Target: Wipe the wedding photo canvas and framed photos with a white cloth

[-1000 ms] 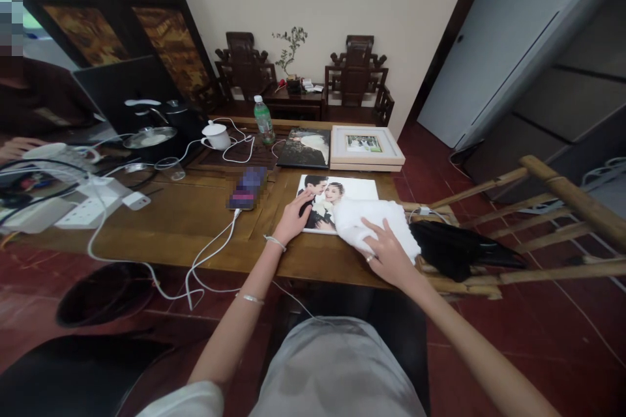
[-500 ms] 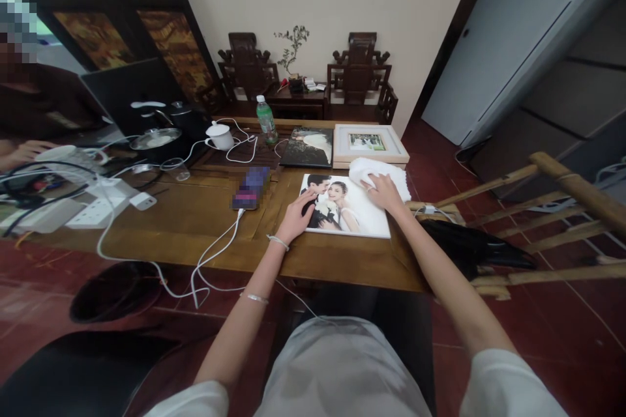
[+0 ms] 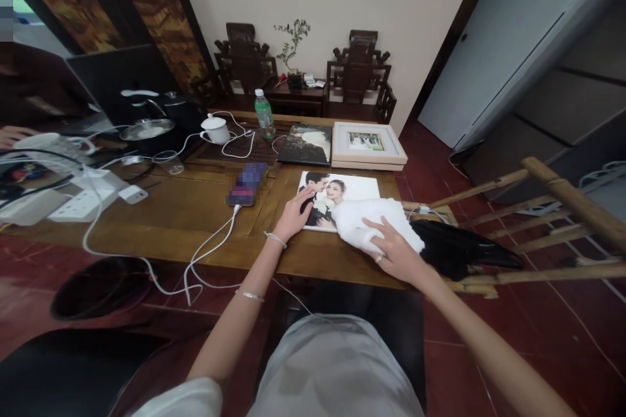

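A wedding photo print (image 3: pixel 337 190) lies flat near the front right of the wooden table (image 3: pixel 186 215). My left hand (image 3: pixel 293 214) rests on its left edge with fingers spread, holding it down. My right hand (image 3: pixel 394 251) presses flat on a white cloth (image 3: pixel 372 221) that covers the print's near right corner. The cloth hides that part of the print.
Behind the print lie a dark photo album (image 3: pixel 306 144) and a white framed picture (image 3: pixel 366 145). A phone (image 3: pixel 247 185) on a white cable, a green bottle (image 3: pixel 265 115), a white cup (image 3: pixel 214 130), power strips (image 3: pixel 81 203) and a kettle crowd the left. A black bag (image 3: pixel 460 249) rests on a bamboo chair (image 3: pixel 542 234). Another person's hand shows far left.
My right hand has drawn the white cloth from the print's far right corner back to its near right corner. My left hand has stayed on the left edge.
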`<state>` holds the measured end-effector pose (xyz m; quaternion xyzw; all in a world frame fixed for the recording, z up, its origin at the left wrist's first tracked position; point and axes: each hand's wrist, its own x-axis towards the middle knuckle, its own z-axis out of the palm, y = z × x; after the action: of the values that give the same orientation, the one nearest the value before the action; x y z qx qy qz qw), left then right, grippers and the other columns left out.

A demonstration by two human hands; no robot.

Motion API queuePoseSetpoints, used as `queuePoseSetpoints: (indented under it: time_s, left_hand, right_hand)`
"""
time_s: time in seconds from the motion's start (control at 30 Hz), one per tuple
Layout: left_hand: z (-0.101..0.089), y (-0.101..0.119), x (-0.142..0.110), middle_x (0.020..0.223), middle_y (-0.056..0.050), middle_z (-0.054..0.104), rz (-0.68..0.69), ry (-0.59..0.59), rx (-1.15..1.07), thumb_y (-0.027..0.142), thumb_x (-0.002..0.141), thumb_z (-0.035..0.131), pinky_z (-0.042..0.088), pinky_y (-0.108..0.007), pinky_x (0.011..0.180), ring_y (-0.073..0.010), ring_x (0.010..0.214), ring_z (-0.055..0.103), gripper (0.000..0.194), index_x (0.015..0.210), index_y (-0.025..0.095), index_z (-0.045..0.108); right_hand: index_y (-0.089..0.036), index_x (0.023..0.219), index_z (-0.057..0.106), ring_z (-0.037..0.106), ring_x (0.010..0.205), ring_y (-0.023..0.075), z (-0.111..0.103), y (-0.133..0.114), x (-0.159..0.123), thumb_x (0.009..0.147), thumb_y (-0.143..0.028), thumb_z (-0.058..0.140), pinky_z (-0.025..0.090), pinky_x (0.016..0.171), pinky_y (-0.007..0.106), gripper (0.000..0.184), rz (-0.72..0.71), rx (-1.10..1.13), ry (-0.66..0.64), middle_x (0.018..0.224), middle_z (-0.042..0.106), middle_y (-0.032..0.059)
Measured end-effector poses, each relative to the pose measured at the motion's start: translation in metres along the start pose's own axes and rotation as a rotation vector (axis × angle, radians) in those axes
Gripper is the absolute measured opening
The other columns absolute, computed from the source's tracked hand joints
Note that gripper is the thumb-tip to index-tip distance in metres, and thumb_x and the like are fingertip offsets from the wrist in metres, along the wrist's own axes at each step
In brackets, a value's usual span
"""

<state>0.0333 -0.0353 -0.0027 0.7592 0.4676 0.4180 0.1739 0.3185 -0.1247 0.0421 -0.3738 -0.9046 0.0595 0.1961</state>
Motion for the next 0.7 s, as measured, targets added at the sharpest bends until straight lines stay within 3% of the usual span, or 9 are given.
queuePoseSetpoints:
  time_s: [0.07,0.2,0.33,0.47,0.57,0.7]
  left_hand:
    - [0.0,0.0,0.0,0.134,-0.009,0.057,-0.001,0.003,-0.003,0.024,0.09,0.046,0.035,-0.042,0.112,-0.0213,0.13,0.047,0.031,0.116,0.018,0.062]
    - [0.0,-0.001,0.0,0.133,-0.009,0.057,-0.007,0.006,-0.007,0.024,0.09,0.046,0.035,-0.041,0.112,-0.0211,0.13,0.047,0.03,0.115,0.018,0.063]
    - [0.0,-0.002,0.0,0.133,-0.01,0.057,-0.005,0.005,-0.006,0.024,0.09,0.047,0.034,-0.041,0.113,-0.0212,0.13,0.046,0.031,0.116,0.016,0.063]
    - [-0.001,-0.001,0.0,0.134,-0.01,0.056,-0.007,0.003,-0.023,0.023,0.09,0.047,0.035,-0.041,0.112,-0.0211,0.13,0.047,0.031,0.116,0.017,0.062]
    - [-0.002,0.001,0.0,0.135,-0.01,0.055,-0.009,0.001,-0.033,0.023,0.09,0.047,0.035,-0.04,0.113,-0.021,0.131,0.046,0.031,0.116,0.016,0.062]
    - [-0.001,0.001,0.0,0.134,-0.012,0.055,-0.008,0.003,-0.027,0.023,0.09,0.047,0.034,-0.039,0.113,-0.0211,0.13,0.046,0.032,0.116,0.014,0.062]
  right_hand:
    - [-0.022,0.083,0.066,0.05,0.123,0.0262,-0.004,0.009,0.004,0.087,-0.02,0.049,0.029,0.11,0.053,0.017,-0.015,0.023,0.002,0.13,0.058,0.0124]
    - [-0.023,0.08,0.067,0.053,0.119,0.0298,-0.003,0.041,0.032,0.09,-0.034,0.049,0.041,0.1,0.046,0.023,0.14,-0.016,0.041,0.122,0.064,0.0084]
    - [-0.022,0.082,0.067,0.056,0.113,0.0319,0.001,0.079,0.071,0.091,-0.04,0.046,0.044,0.092,0.042,0.029,0.232,-0.03,0.098,0.101,0.07,0.0089]
    - [-0.019,0.083,0.065,0.063,0.093,0.0293,0.002,0.107,0.102,0.094,-0.039,0.04,0.045,0.087,0.04,0.034,0.299,-0.03,0.163,0.091,0.071,0.0085]
    - [-0.018,0.087,0.065,0.063,0.09,0.0289,0.005,0.111,0.108,0.094,-0.038,0.039,0.044,0.089,0.041,0.034,0.317,-0.037,0.196,0.092,0.071,0.0091]
    - [-0.02,0.09,0.065,0.061,0.1,0.0302,0.012,0.088,0.086,0.093,-0.035,0.042,0.038,0.099,0.048,0.027,0.276,-0.052,0.2,0.101,0.071,0.0095]
